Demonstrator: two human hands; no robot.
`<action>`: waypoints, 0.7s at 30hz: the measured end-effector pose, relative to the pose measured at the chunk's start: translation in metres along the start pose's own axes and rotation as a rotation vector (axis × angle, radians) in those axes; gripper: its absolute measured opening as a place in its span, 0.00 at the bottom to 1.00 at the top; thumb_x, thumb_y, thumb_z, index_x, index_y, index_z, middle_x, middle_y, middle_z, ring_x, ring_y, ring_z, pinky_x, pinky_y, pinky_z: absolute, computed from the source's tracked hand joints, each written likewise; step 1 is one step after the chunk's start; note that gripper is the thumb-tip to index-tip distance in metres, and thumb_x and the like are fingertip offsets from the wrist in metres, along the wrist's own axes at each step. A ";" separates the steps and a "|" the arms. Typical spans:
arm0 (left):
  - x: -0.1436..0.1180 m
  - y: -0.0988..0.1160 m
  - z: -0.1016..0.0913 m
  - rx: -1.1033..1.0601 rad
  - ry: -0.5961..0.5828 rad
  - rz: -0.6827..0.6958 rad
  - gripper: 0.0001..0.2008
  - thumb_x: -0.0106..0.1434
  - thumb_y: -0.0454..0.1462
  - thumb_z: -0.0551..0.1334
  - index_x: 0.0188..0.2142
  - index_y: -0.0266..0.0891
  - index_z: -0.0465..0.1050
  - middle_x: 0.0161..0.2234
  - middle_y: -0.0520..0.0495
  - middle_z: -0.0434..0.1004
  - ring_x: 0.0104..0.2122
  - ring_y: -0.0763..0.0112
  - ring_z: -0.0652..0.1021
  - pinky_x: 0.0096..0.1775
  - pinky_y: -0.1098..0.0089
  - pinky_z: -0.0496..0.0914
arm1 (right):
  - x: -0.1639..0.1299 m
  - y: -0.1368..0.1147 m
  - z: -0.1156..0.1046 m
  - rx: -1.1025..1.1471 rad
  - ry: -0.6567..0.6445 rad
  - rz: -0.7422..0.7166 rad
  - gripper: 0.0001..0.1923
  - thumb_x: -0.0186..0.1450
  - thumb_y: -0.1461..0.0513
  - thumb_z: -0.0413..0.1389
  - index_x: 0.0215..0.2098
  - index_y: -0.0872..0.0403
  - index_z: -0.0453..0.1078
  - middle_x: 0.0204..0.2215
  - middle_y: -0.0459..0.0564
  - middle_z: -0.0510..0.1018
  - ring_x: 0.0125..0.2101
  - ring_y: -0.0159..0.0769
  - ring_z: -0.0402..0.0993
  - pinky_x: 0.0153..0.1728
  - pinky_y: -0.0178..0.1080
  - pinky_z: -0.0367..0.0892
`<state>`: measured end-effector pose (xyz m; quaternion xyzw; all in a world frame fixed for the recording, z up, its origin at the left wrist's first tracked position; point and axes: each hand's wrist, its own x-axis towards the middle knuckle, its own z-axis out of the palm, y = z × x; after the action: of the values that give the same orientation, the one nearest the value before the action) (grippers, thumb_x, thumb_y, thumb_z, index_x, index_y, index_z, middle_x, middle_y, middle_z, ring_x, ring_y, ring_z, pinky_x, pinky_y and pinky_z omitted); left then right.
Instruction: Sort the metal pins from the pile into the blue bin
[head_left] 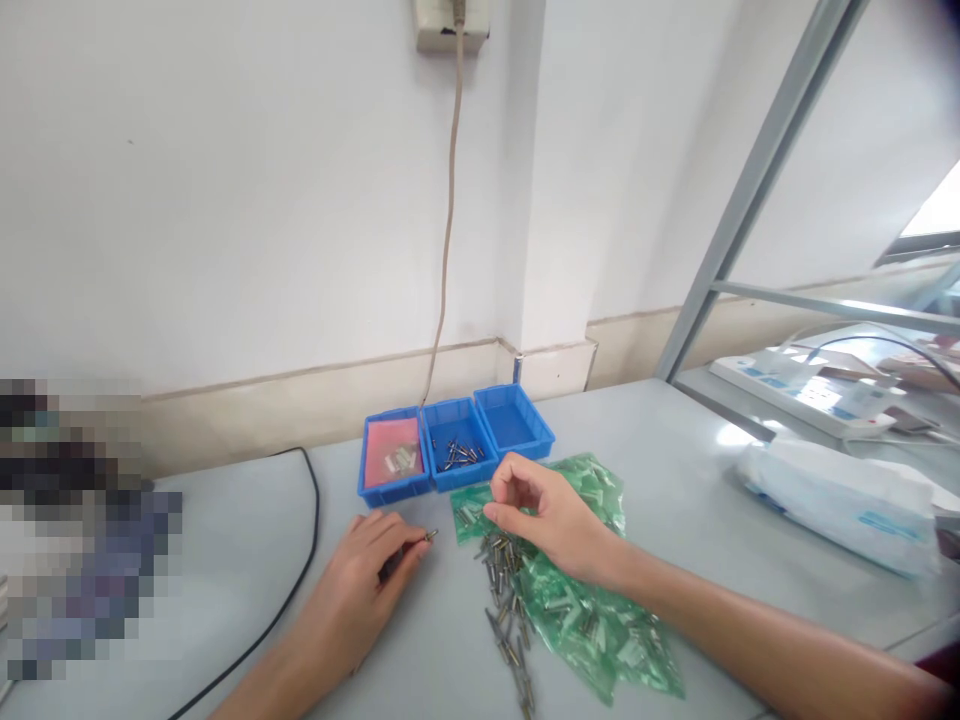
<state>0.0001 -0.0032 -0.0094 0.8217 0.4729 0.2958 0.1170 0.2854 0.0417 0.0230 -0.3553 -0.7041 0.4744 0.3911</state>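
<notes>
Small metal pins (504,590) heaped on grey bench (675,450) beside green plastic bags (592,610), left hand (367,575) fingers pinching one brass-tipped pin (429,536), right hand (544,515) fingers curled narrow, contents indiscernible.

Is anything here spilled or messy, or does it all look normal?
Somewhat messy: small metal pins lie loose in a heap on the table beside the green bags, not in the blue bins. Nothing looks damaged.

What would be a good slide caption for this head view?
Left hand holding a small metal pin, right hand above loose pins beside three blue bins.
</notes>
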 end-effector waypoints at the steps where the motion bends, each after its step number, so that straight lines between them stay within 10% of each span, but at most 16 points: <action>1: 0.000 0.000 0.000 -0.004 -0.004 0.001 0.13 0.80 0.45 0.56 0.45 0.45 0.79 0.39 0.46 0.81 0.39 0.60 0.77 0.44 0.61 0.70 | 0.000 0.000 0.000 0.001 -0.005 -0.002 0.13 0.72 0.58 0.64 0.35 0.51 0.65 0.30 0.41 0.69 0.30 0.33 0.63 0.34 0.37 0.61; 13: -0.002 -0.003 0.001 -0.002 0.023 0.007 0.12 0.79 0.44 0.58 0.45 0.46 0.79 0.39 0.47 0.82 0.40 0.60 0.79 0.47 0.59 0.72 | 0.003 0.001 0.001 0.090 -0.036 0.032 0.18 0.78 0.47 0.55 0.51 0.51 0.74 0.33 0.45 0.74 0.31 0.34 0.72 0.35 0.39 0.68; 21: -0.004 -0.005 0.001 -0.019 0.003 0.000 0.12 0.80 0.45 0.57 0.46 0.47 0.78 0.42 0.45 0.82 0.42 0.59 0.79 0.48 0.59 0.73 | 0.006 -0.006 -0.003 0.242 -0.023 0.050 0.17 0.76 0.47 0.58 0.44 0.52 0.67 0.34 0.46 0.80 0.29 0.33 0.74 0.35 0.38 0.68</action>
<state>-0.0042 -0.0043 -0.0143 0.8202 0.4701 0.3014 0.1244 0.2850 0.0463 0.0308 -0.3172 -0.6370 0.5697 0.4112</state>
